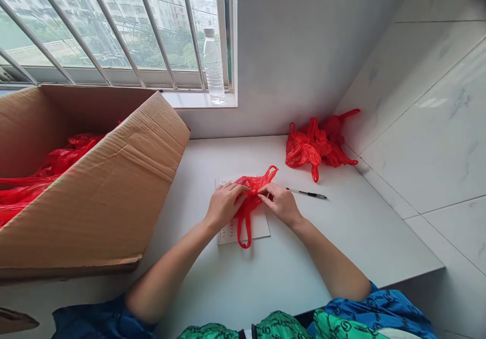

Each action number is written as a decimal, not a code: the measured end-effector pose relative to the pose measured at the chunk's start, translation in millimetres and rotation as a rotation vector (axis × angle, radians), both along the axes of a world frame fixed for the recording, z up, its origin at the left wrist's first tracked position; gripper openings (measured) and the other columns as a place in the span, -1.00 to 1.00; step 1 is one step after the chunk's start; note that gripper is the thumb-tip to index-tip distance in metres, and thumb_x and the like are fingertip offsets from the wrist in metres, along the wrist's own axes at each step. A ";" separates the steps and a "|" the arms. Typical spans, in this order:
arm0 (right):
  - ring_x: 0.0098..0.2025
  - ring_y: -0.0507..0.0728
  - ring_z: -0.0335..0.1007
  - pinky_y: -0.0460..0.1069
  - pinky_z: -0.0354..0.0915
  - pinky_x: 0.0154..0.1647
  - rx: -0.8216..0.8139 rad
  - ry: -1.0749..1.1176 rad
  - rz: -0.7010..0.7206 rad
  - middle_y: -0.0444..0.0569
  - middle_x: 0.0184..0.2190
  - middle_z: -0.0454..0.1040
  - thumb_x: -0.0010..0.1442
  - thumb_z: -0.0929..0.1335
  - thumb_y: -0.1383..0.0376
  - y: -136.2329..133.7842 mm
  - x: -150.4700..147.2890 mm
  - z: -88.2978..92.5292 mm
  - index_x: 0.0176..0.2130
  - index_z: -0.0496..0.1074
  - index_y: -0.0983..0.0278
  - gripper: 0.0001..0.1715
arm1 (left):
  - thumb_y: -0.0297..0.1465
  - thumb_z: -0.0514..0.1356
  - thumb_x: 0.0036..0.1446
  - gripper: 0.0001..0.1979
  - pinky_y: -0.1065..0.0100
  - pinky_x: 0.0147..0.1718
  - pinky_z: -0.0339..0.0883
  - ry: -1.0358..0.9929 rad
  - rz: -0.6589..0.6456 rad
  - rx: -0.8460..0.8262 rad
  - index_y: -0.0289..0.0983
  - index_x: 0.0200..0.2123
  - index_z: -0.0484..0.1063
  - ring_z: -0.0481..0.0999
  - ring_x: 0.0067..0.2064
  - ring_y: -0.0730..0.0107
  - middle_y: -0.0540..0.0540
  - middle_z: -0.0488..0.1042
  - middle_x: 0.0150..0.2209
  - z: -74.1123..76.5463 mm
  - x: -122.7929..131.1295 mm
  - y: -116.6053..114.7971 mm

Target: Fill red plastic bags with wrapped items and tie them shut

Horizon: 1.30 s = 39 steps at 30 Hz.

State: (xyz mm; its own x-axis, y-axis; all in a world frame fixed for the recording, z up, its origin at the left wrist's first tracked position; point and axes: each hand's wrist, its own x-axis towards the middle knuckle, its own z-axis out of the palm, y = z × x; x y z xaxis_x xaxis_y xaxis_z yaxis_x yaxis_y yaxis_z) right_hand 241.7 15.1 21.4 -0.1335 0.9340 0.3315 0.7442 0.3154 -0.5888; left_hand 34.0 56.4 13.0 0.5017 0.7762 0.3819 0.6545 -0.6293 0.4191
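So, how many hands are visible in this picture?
2: the left hand at the left of the red plastic bag, the right hand at its right. No other hand shows.

The bag (248, 203) is red, the table (304, 258) white, the tiles (436, 136) grey-veined

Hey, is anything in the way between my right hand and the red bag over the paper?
Nothing visible: the right hand and left hand both touch the red bag directly. The pen lies off to the right, and the paper is underneath.
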 end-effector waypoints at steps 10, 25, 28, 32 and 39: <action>-0.28 0.12 0.43 0.00 0.29 -0.29 0.030 -0.017 -0.038 -0.09 -0.28 0.51 0.24 0.36 0.24 -1.0 29.0 21.2 -0.29 0.43 0.18 -0.93 | -0.26 0.09 0.33 -0.72 0.30 -0.17 0.36 -0.254 0.256 -0.019 -0.14 0.05 0.43 0.50 -0.13 0.31 -0.07 0.51 -0.07 19.4 -50.7 1.9; -0.25 0.16 0.44 0.07 0.28 -0.14 0.075 0.185 -0.240 -0.05 -0.33 0.54 0.29 0.31 0.12 4.0 35.3 21.2 -0.33 0.43 0.21 -0.74 | -0.21 0.12 0.28 -0.76 0.29 -0.13 0.40 -0.586 0.322 -0.089 -0.25 -0.19 0.44 0.54 -0.16 0.31 -0.09 0.54 -0.23 18.8 -50.7 11.9; -0.23 0.16 0.43 0.09 0.31 -0.11 0.179 0.192 -0.261 -0.03 -0.26 0.51 0.26 0.34 0.11 -2.6 30.8 28.0 -0.24 0.39 0.21 -0.79 | -0.26 0.14 0.24 -0.68 0.23 0.00 0.40 -0.602 0.227 -0.102 -0.23 0.02 0.36 0.49 0.04 0.21 -0.17 0.50 0.00 26.9 -54.5 2.1; -0.11 0.18 0.41 0.10 0.31 0.00 0.454 0.159 -0.185 0.01 -0.20 0.47 0.30 0.32 0.18 -18.5 6.2 41.8 -0.16 0.36 0.20 -0.85 | -0.33 0.14 0.23 -0.42 0.10 0.18 0.26 -0.353 -0.030 -0.069 -0.15 0.31 0.14 0.43 0.12 0.17 -0.16 0.44 0.10 55.5 -38.8 -20.5; -0.38 0.10 0.40 -0.02 0.25 -0.36 0.059 -0.140 0.159 -0.09 -0.42 0.48 0.39 0.22 0.21 -19.3 -9.7 36.9 -0.32 0.41 0.19 -0.72 | -0.54 -0.11 0.14 -0.69 0.32 -0.16 0.35 -0.222 -0.296 -0.095 -0.22 -0.42 0.40 0.45 -0.24 0.36 -0.09 0.48 -0.22 72.6 -34.5 -34.7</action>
